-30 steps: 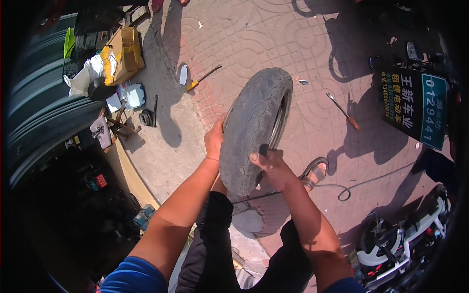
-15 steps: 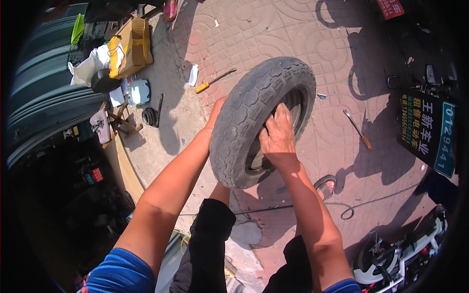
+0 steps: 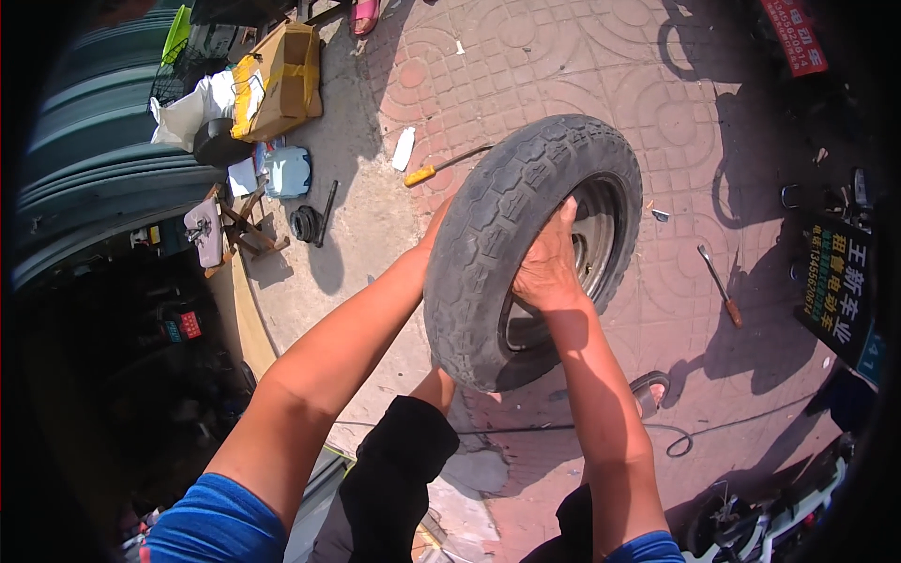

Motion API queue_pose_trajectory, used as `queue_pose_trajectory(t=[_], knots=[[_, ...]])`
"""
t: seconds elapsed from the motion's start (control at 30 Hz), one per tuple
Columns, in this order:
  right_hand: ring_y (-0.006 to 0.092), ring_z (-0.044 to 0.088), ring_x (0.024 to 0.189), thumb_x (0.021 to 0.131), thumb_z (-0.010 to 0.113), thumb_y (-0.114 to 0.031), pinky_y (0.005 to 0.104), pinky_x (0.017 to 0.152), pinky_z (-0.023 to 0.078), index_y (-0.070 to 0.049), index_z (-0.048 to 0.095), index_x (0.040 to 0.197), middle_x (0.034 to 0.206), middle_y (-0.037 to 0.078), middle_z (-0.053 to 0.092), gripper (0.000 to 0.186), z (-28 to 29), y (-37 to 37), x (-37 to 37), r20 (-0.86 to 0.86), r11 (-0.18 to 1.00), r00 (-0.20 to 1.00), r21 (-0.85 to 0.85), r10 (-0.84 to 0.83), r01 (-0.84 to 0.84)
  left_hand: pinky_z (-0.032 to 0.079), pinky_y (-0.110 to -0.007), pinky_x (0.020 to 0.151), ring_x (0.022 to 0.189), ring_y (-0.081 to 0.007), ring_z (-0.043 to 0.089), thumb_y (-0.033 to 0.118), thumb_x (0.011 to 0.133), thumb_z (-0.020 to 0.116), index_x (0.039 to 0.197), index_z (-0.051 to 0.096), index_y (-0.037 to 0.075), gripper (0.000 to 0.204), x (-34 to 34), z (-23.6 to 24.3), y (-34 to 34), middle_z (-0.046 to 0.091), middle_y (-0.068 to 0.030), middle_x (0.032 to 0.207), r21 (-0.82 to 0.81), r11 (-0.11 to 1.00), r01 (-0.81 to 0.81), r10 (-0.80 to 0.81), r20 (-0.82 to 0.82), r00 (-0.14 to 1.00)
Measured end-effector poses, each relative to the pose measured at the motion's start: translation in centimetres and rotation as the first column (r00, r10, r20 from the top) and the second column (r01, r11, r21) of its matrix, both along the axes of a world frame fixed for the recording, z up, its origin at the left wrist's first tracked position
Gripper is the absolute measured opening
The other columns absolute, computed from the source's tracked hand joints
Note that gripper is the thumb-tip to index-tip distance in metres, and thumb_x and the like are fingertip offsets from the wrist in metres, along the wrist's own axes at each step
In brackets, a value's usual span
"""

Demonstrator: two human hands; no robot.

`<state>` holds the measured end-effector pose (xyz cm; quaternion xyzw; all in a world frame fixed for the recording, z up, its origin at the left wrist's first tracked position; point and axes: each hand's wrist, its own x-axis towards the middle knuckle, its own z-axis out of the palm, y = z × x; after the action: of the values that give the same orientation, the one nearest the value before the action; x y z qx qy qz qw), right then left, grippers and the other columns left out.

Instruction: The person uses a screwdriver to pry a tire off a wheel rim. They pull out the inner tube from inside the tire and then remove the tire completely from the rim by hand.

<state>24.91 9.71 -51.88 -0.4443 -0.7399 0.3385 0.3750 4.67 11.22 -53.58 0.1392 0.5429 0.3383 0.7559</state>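
Out over the brick pavement, up in front of the person's knees, sits the tyre point(image 3: 526, 249), held off the ground and tilted, its metal rim point(image 3: 587, 253) facing right. Right hand point(image 3: 549, 267) is on that open side, palm against the sidewall, fingers curled over the inner edge where rubber meets rim, gripping it. Left hand point(image 3: 434, 235) is mostly hidden behind the tread; the forearm runs up to the far side of the tyre, so it looks to be steadying it, but how those fingers sit I cannot tell. As for progress: the rubber sits seated all round the rim on the side that shows, nothing peeled away, no tool at the bead. A yellow-handled screwdriver point(image 3: 441, 169) lies on the ground just beyond the tyre, and a red-handled tool point(image 3: 721, 286) rests well apart to the right, both untouched. My read is that the lifting and turning is in hand, any prying not yet begun.
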Motion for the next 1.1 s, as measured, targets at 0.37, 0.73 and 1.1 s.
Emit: queue_pose_trajectory(t=[0.37,0.73,1.1], knots=[[0.0359,0.054,0.128,0.086,0.072,-0.005,0.0419,0.108,0.043,0.000,0.066,0.122,0.134,0.019,0.061,0.038,0.0,-2.4,-3.1,-0.480,0.838,0.689,-0.367,-0.543,0.404,0.056,-0.030,0.084,0.094,-0.0134,0.066,0.016,0.099,0.063,0.124,0.067,0.000,0.031,2.3,2.3,1.3,0.073,-0.0067,0.109,0.018,0.992,0.125,-0.123,-0.056,0.991],[0.0085,0.068,0.092,0.094,0.063,0.008,0.0233,0.081,0.053,0.006,0.067,0.103,0.099,0.006,0.073,0.010,3.6,-2.2,0.2,-0.563,0.494,0.322,-0.825,-0.761,-0.274,0.057,-0.031,0.084,0.095,-0.0137,0.067,0.016,0.098,0.064,0.126,0.066,0.000,0.032,3.6,4.2,1.0,0.074,-0.0071,0.109,0.002,0.972,0.235,-0.234,-0.095,0.968],[0.0072,0.062,0.078,0.102,0.061,-0.007,0.0198,0.072,0.049,0.002,0.067,0.111,0.094,0.003,0.072,0.014,4.3,-4.4,5.6,-0.506,0.380,0.354,-0.849,-0.787,-0.368,0.058,-0.032,0.084,0.096,-0.0139,0.068,0.016,0.097,0.066,0.128,0.065,0.000,0.035,6.6,6.5,1.3,0.074,-0.0075,0.110,0.139,0.898,0.416,-0.354,-0.332,0.874]])
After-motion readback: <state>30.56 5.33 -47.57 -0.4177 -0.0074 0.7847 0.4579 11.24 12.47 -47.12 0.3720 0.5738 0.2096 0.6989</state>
